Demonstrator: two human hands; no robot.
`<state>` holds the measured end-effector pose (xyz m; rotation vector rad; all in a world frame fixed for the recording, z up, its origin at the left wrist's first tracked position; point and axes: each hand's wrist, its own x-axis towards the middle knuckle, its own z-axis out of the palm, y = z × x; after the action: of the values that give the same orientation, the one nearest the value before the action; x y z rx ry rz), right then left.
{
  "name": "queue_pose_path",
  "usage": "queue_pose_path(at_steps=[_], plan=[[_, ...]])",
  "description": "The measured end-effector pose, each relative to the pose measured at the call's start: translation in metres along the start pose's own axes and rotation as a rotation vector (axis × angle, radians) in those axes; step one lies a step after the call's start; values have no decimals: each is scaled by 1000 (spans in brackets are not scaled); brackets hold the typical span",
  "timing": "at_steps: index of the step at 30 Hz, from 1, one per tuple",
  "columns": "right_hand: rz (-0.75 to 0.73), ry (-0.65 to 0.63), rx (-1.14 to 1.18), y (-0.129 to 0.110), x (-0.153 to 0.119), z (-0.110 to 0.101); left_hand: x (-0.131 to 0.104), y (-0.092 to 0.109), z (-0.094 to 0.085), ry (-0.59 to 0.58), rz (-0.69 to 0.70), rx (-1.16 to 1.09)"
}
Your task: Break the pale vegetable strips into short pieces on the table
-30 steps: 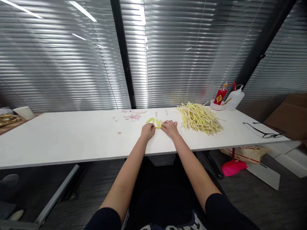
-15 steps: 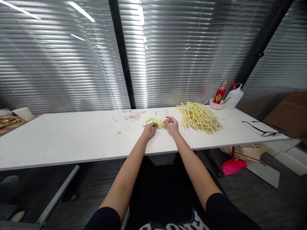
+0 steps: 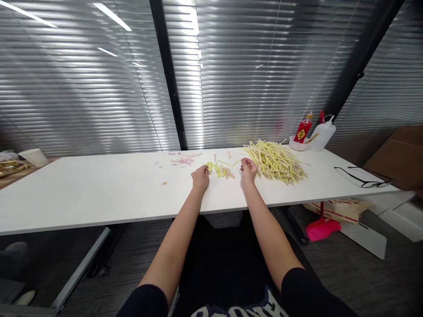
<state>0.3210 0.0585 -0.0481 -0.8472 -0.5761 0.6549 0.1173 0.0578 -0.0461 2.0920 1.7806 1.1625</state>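
Observation:
A thin, crinkled yellow strip (image 3: 228,164) stretches between my two hands above the white table (image 3: 99,189). My left hand (image 3: 200,177) is closed on its left end. The other end is pinched between the fingers of my right hand (image 3: 248,169). Below the strip lie short yellow pieces (image 3: 219,170) and a few paler beige ones (image 3: 228,173). Just right of my right hand rises a large loose pile of yellow and beige strips (image 3: 276,162).
Pink bands (image 3: 183,161) lie scattered behind my left hand. A red bottle (image 3: 303,128) stands in a white bowl (image 3: 299,145) beside a white squeeze bottle (image 3: 323,135) at the back right. Black glasses (image 3: 368,183) rest near the right edge. A paper cup (image 3: 34,156) is far left.
My hands have moved apart, the left slightly left and the right toward the pile. The yellow strip is now drawn out between them, uncovering the short pieces below.

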Motion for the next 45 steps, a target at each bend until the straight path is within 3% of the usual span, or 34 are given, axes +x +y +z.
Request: queue_pose_path(at_steps=[4, 10, 16, 22, 24, 27, 30, 33, 35, 39, 41, 45], plan=[[-6, 106, 73, -2, 8, -7, -1, 1, -5, -1, 1, 58], [-72, 130, -7, -13, 23, -21, -1, -2, -7, -69, 133, 61], [-202, 73, 18, -41, 32, -20, 1, -4, -1, -52, 247, 5], [-259, -89, -82, -61, 31, -12, -1, -6, -3, 35, 239, -4], [-309, -16, -92, -69, 35, -11, -2, -3, -5, 48, 237, -8], [-430, 251, -100, -84, 47, -17, -4, 2, -6, 36, 209, 2], [-523, 501, -123, -96, 61, -34, -5, 5, -7, 15, 142, 51], [-541, 667, -219, -97, 71, -58, -7, 4, -6, -5, 61, 141], [-521, 692, -365, -91, 73, -76, -7, 3, -5, -33, 14, 194], [-290, 550, -773, -76, 63, -103, -7, 1, -4, -138, -40, 248], [-243, 531, -924, -74, 52, -108, -6, 0, -3, -159, -48, 251], [-496, 579, -1069, -82, 26, -93, -4, -4, 0, -116, -23, 187]])
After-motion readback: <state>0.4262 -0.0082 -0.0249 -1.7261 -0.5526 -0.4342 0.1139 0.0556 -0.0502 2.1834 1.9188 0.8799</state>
